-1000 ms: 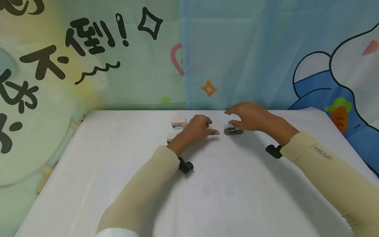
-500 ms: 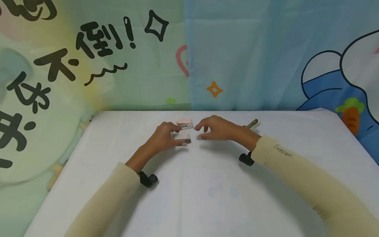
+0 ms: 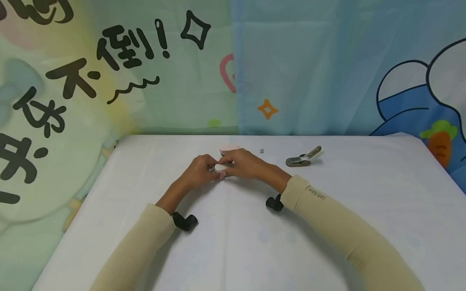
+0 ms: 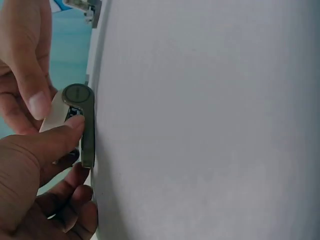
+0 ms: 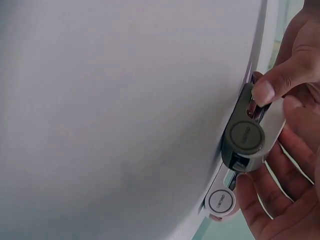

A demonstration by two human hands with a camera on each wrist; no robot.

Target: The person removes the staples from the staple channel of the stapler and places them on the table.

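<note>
Both hands meet at a small white and grey-green stapler (image 3: 220,167), seen close in the left wrist view and largely covered by fingers in the head view. My left hand (image 3: 196,173) pinches it, the thumb pressing into the gap between its two arms. My right hand (image 3: 249,163) holds its hinge end, with the thumb against the white arm and fingers on the far side. A round dark disc marks the hinge. Close behind the hands stands a pink and white stapler (image 3: 229,148), partly hidden by the right hand.
To the right, another grey-green and white stapler (image 3: 303,157) lies spread open on the white tablecloth (image 3: 247,242). A tiny grey block (image 3: 261,151), like a staple stick, sits near the back edge. Behind the table hangs a printed cloth (image 3: 291,68).
My right hand has left the stapler on the right, which now lies in plain view, and moved left onto the white and grey-green stapler. My left hand has drawn back leftward and pinches that stapler.
</note>
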